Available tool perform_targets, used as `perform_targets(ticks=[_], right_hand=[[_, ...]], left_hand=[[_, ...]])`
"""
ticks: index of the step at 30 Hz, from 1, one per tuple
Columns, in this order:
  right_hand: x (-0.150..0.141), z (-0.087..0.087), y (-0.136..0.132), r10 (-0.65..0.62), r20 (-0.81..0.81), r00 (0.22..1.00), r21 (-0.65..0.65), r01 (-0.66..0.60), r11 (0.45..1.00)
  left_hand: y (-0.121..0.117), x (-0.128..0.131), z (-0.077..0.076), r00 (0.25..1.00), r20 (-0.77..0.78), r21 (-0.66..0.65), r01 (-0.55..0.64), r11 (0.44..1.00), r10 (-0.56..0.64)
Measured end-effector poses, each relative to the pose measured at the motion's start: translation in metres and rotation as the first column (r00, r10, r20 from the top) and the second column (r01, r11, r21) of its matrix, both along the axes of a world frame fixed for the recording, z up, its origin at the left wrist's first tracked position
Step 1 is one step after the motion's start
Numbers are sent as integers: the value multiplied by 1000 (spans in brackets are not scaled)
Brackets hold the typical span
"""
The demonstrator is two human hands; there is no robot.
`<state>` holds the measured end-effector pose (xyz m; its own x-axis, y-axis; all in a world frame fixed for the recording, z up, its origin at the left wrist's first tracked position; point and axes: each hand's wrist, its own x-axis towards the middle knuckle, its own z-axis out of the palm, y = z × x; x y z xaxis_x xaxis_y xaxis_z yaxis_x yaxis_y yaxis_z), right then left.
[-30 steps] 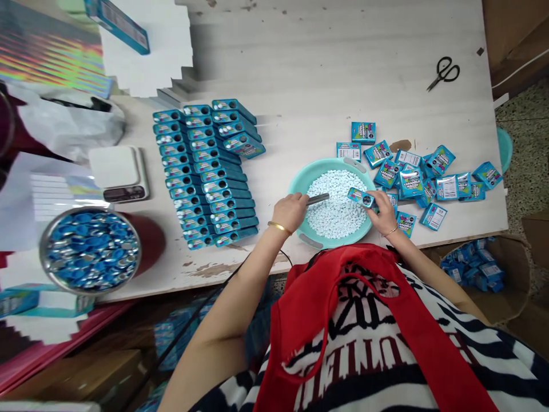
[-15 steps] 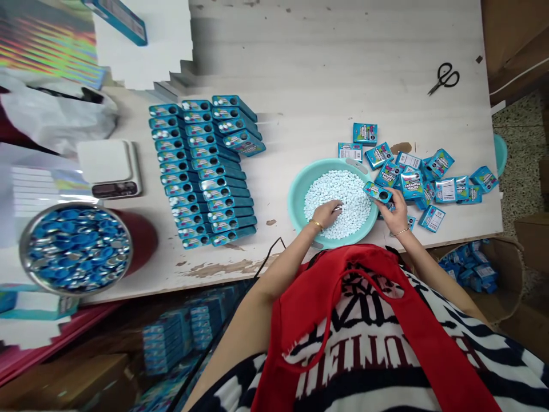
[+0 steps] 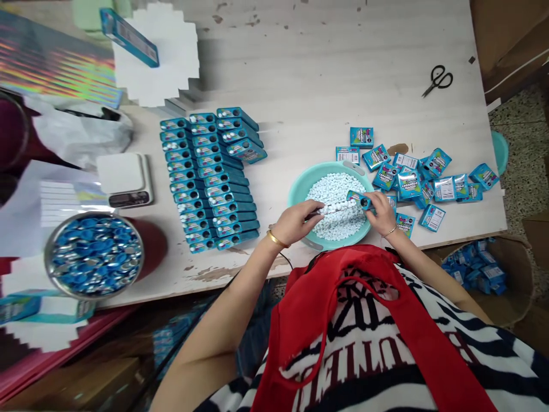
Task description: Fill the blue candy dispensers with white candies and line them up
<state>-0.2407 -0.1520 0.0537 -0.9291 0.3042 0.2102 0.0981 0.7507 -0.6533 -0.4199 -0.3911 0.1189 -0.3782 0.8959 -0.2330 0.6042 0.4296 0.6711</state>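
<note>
My left hand [image 3: 297, 222] is closed on a narrow scoop [image 3: 315, 214], its near end dark between my fingers. A row of white candies [image 3: 338, 206] lies along it, reaching over the mint-green basin [image 3: 295, 197]. My right hand [image 3: 381, 213] grips a small blue candy box [image 3: 353, 197] with a round dark hole in its end. The far end of the candy row is close to this box; I cannot tell whether they touch. Loose white candies [image 3: 338, 232] fill the basin below both hands.
Several blue boxes [image 3: 408, 184] lie loose right of the basin. Boxes with holes [image 3: 229, 194] stand in columns to the left. Further left are a scale [image 3: 122, 171] and a pot [image 3: 50, 257] of blue wrapped pieces. Scissors [image 3: 437, 80] lie at the upper right.
My left hand has come up out of the candies and moved left, bringing up the scoop with a row of candies. My right hand has shifted left and slightly down with the box.
</note>
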Motion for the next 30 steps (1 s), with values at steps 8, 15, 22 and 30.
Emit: perform_targets(ticks=[8,15,22,30], right_hand=[[-12,-4,-24,115,47,992,2,-116,993],[-7,-12,-20,89,46,995,-63,-86,994],[3,-5,-5,-109,-54,993,-137,101,985],[9,14,15,-259,-65,964,-134,249,959]], left_hand=[[46,29,86,905,-347,-454,67,889,-246],[39,29,90,876,-440,-386,15,922,-199],[4,-4,-51,973,-219,-408,-159,899,73],[44,42,-139,987,62,-242,-129,962,148]])
